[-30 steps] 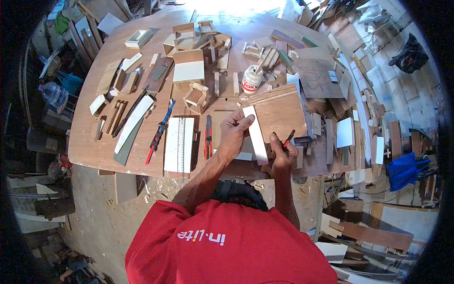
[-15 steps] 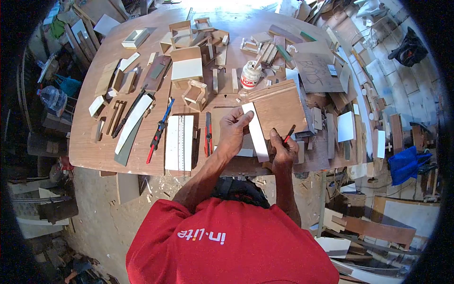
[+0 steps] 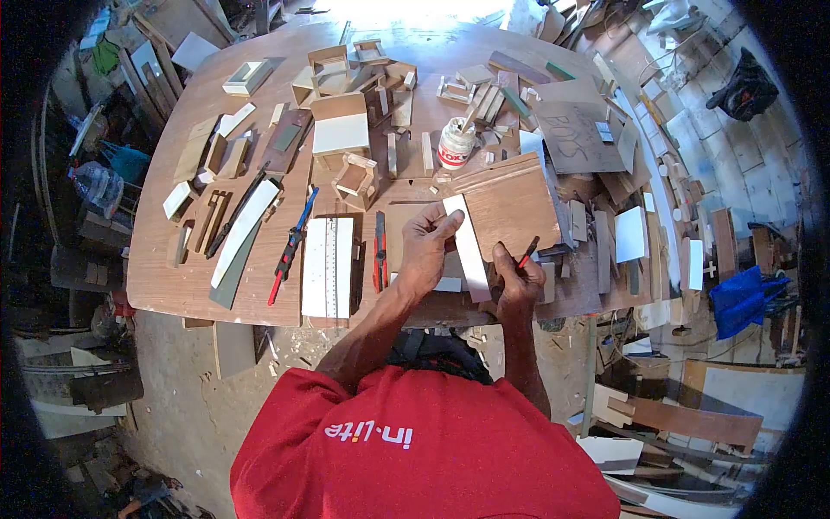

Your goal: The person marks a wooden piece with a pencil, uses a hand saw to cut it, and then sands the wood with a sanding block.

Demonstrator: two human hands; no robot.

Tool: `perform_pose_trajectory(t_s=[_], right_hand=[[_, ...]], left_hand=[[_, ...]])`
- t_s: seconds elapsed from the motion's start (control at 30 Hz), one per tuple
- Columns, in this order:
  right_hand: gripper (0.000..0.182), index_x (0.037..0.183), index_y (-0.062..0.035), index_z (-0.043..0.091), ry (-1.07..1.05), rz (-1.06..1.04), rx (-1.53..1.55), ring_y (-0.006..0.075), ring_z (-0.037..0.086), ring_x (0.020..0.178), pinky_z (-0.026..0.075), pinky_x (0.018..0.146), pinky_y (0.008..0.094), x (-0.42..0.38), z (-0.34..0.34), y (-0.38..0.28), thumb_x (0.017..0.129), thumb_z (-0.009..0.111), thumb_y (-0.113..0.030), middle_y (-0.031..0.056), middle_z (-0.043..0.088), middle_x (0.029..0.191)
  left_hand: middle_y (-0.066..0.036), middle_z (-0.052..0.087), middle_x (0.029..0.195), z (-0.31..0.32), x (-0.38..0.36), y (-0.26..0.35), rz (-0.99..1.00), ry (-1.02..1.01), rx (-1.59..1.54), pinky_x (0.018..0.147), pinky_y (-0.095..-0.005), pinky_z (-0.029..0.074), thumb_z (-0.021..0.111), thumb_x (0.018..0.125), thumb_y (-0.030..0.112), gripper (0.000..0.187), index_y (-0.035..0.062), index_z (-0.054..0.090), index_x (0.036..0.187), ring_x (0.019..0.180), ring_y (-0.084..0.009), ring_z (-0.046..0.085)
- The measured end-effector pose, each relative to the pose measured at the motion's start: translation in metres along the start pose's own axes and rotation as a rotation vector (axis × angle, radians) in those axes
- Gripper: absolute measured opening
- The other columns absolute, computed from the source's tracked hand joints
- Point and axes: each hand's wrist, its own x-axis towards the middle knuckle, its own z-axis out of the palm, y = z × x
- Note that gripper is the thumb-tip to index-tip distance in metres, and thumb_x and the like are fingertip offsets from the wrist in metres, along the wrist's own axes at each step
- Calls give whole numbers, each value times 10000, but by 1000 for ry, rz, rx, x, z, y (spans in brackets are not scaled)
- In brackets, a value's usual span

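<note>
My left hand [image 3: 426,248] grips a narrow white strip [image 3: 467,251] near its upper end, thumb on its face. My right hand [image 3: 517,281] is closed around a slim black-and-red pencil [image 3: 528,252] whose dark end points up and away; whether its fingers also touch the strip's lower end is hard to see. Behind the strip lies a brown wooden panel [image 3: 514,203]. Left of my left hand are a red-and-black utility knife [image 3: 380,251] and a steel ruler [image 3: 331,272] on a white board [image 3: 314,281].
A white jar of glue [image 3: 456,145] with a stick in it stands beyond my hands. Small wooden box frames [image 3: 354,180] and offcuts crowd the table's far half. At the left lie a blue, black and red tool [image 3: 292,245] and a curved white strip [image 3: 245,229]. Cardboard [image 3: 575,143] lies at the right.
The view has shifted slightly, and the strip and both hands sit a little lower in it. Both hands keep their holds.
</note>
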Motion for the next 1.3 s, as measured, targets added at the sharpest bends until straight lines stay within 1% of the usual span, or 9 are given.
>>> perform_pose_trajectory(t_s=[0.1,0.17,0.2,0.27,0.57,0.67,0.93,1.03,1.3], right_hand=[[264,824,69,700,25,-19,22,122,560,599,445,585,310,-1,3,-4,842,699,-194,93,671,674],[222,705,-37,648,34,25,100,47,395,560,282,529,246,-2,5,-5,858,700,-189,-73,510,632],[222,705,-37,648,35,25,100,47,395,560,282,529,246,-2,4,-3,858,700,-189,-73,510,632],[261,825,62,703,17,6,75,104,549,605,434,582,302,0,1,4,840,705,-198,87,665,667],[284,730,38,670,83,-42,162,90,488,573,393,557,302,-1,11,-5,841,716,-220,49,616,616],[288,725,37,659,26,10,75,91,489,577,389,559,306,0,3,0,840,714,-222,53,626,628],[256,782,37,680,5,76,104,96,525,619,410,592,291,-3,3,-11,843,708,-210,49,647,671],[255,822,39,693,-12,119,114,99,547,653,428,623,286,-3,0,-4,846,710,-214,51,667,716],[255,863,30,708,-3,137,176,102,558,674,435,642,285,-3,2,-3,837,721,-224,41,672,739]], left_hand=[[3,654,826,-3,1,-2,21,-18,15,625,-232,509,680,893,172,192,20,653,1007,673,-45,574],[0,656,829,-1,0,-1,22,-11,18,632,-235,511,676,896,176,196,19,652,1010,677,-48,577],[-3,657,832,0,-1,0,22,-3,21,640,-238,513,673,898,179,199,17,651,1012,681,-52,581],[-6,660,838,0,0,-1,16,-1,21,647,-241,516,670,900,181,204,16,650,1020,689,-57,588],[-39,669,907,2,-1,0,-24,5,-27,698,-263,529,644,916,161,219,0,630,1063,741,-89,620],[-38,665,900,2,0,-1,-32,5,-31,694,-263,527,635,920,150,197,3,630,1053,737,-89,617],[3,639,818,3,-3,0,-17,46,-13,628,-237,490,639,917,146,137,28,643,987,668,-59,567],[-29,678,909,-4,0,-4,-26,7,17,690,-262,509,631,916,134,175,28,636,1055,739,-94,623],[46,573,700,-2,-3,-1,-3,61,106,549,-215,377,660,901,155,88,71,635,885,576,-39,459]])
